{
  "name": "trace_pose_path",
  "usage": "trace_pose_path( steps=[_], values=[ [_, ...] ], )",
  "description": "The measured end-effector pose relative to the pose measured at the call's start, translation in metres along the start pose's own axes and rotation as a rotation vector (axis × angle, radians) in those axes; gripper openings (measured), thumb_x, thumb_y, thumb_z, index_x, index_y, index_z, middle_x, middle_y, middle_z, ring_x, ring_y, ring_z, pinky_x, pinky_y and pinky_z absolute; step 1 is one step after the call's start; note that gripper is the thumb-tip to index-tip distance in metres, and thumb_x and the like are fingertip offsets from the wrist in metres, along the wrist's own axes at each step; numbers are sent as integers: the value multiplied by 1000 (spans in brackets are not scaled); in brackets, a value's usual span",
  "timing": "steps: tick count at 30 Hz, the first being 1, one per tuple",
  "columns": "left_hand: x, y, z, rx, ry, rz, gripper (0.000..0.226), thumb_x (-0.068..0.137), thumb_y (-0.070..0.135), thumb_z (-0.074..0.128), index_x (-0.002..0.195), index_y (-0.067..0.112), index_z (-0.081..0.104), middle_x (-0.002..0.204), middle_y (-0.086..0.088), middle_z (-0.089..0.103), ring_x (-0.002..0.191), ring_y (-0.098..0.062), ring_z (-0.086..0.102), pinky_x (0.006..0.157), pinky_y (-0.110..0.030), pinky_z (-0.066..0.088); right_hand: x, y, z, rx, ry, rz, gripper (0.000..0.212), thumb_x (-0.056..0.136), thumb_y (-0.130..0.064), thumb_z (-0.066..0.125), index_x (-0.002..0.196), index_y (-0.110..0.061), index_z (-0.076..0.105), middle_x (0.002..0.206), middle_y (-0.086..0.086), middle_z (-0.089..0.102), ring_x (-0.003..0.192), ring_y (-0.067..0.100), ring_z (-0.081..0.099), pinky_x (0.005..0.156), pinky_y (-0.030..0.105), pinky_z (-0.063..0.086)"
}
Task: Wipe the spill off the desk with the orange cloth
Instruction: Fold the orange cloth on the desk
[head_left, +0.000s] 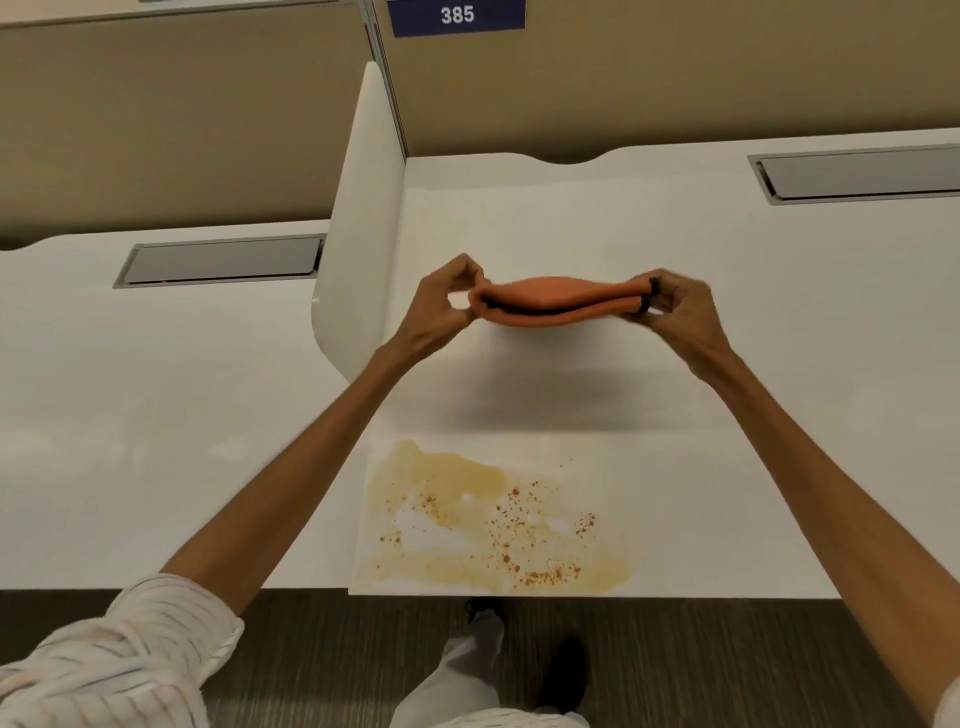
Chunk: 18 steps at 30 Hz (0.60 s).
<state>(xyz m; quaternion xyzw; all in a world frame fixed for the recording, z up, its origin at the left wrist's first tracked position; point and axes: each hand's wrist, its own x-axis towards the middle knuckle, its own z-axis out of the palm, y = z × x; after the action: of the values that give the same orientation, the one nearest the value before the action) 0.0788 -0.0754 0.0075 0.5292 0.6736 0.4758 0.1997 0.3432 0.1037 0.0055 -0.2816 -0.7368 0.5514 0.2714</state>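
The orange cloth (558, 301) is folded flat and held stretched in the air above the white desk (727, 322). My left hand (441, 306) pinches its left end and my right hand (675, 306) pinches its right end. The cloth throws a shadow on the desk below it. Nearer to me, at the desk's front edge, lies the spill (488, 525): a wide yellowish stain with reddish-orange specks. The cloth is well beyond the spill and does not touch it.
A white divider panel (358, 234) stands on the left between this desk and the neighbouring desk (156, 415). Each desk has a grey cable slot (857, 176) at the back. Beige partition walls rise behind. My leg and a dark shoe (563, 675) show on the floor.
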Motion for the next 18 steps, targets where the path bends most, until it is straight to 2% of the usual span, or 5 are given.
trace_pose_path(
  steps=[4, 6, 8, 13, 18],
  values=[
    [-50, -31, 8, 118, -206, -131, 18, 86, 17, 73, 102, 11, 69, 96, 3, 74, 89, -4, 70, 86, -20, 52, -37, 33, 8, -69, -226, 192, 27, 77, -14, 82, 93, -34, 75, 91, -11, 77, 91, 9, 73, 82, 21, 58],
    [-68, -45, 15, 113, -279, -253, 20, 87, 23, 73, 104, 12, 75, 97, 1, 77, 90, -7, 71, 86, -23, 53, -50, 48, 14, -111, -265, 286, 27, 73, -34, 82, 98, -34, 74, 94, -12, 77, 94, 11, 73, 81, 21, 59],
    [-76, -52, 20, 51, -235, -391, 24, 88, 29, 72, 106, 13, 76, 99, 0, 77, 93, -12, 70, 87, -27, 52, -52, 57, 20, -102, -218, 334, 40, 72, -47, 79, 106, -26, 74, 101, -8, 77, 96, 10, 72, 78, 20, 58],
    [-61, -52, 36, -46, -85, -675, 32, 90, 32, 68, 85, 0, 69, 81, -6, 64, 74, -19, 57, 72, -32, 41, -26, 56, 34, -295, -56, 403, 51, 82, -42, 76, 115, -4, 64, 108, 14, 71, 98, 29, 68, 83, 47, 58],
    [-57, -46, 57, 197, -6, -727, 37, 90, 35, 61, 111, 5, 61, 103, -3, 58, 93, -20, 55, 77, -31, 40, -29, 57, 58, -782, 50, 93, 61, 83, -38, 72, 132, -11, 48, 129, 13, 52, 115, 31, 55, 95, 45, 44]
  ],
)
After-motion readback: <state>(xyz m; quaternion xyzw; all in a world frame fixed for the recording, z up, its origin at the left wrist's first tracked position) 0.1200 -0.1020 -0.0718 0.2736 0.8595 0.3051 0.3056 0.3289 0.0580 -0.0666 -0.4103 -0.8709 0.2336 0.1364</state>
